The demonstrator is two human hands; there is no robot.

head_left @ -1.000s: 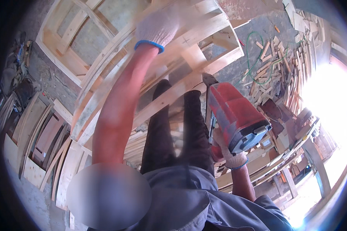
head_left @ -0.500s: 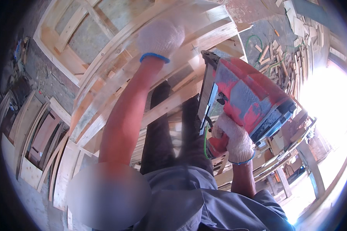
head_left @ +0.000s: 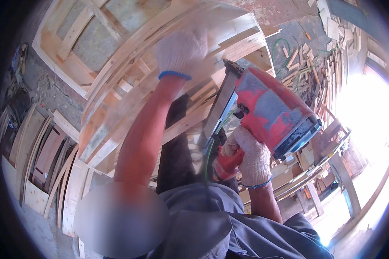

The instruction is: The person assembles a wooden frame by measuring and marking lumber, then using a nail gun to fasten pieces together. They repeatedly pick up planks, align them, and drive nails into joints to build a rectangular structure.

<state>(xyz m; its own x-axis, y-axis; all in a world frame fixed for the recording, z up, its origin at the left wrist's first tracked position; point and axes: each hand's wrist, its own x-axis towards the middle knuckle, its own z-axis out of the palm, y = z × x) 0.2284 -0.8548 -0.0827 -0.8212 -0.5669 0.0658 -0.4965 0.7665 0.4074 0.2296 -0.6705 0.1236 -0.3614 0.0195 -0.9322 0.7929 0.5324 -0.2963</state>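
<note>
Right fingers (head_left: 234, 138) wrap round a nail gun (head_left: 277, 105). Left fingers (head_left: 188, 39), hold too blurred to tell, are at a wooden frame (head_left: 112, 69).

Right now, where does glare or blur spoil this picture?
Head view: white glare floods the right side; the white-gloved, blue-cuffed left hand blurs toward its fingers; a blurred grey oval sits lower left; the red-and-grey nail gun looks sharper.
</note>
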